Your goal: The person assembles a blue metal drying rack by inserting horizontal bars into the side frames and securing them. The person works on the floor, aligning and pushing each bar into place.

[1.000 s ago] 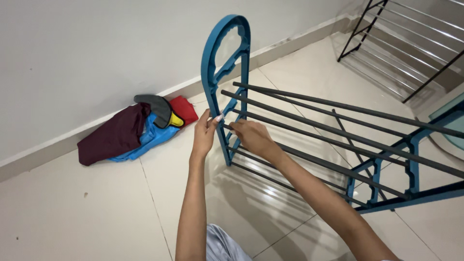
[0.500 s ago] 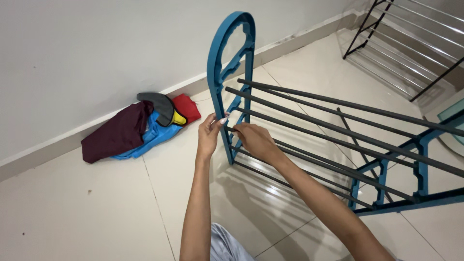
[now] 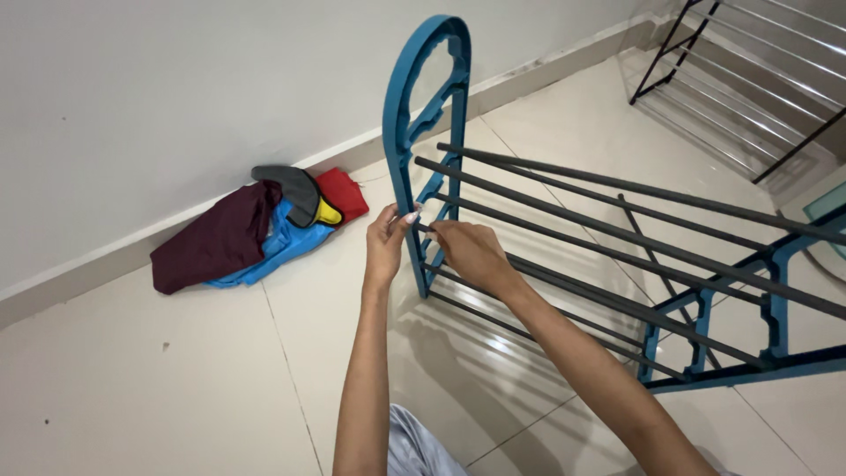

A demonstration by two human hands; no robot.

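A shoe rack with blue plastic side frames (image 3: 423, 115) and dark metal rods (image 3: 617, 220) stands on the tiled floor. My left hand (image 3: 386, 242) grips the near edge of the left blue side frame at mid height, fingertips on the plastic. My right hand (image 3: 471, 251) is just to its right, closed around the end of a dark rod (image 3: 564, 282) where it meets that frame. The right blue side frame (image 3: 758, 326) stands at the far end of the rods.
A heap of clothes (image 3: 256, 229) in maroon, blue, red and grey lies on the floor against the white wall. A second black metal rack (image 3: 749, 79) stands at the top right. My light trouser leg (image 3: 419, 445) shows at the bottom.
The view has shifted slightly; both hands stay at the same joint on the left side frame, with only small finger movements.
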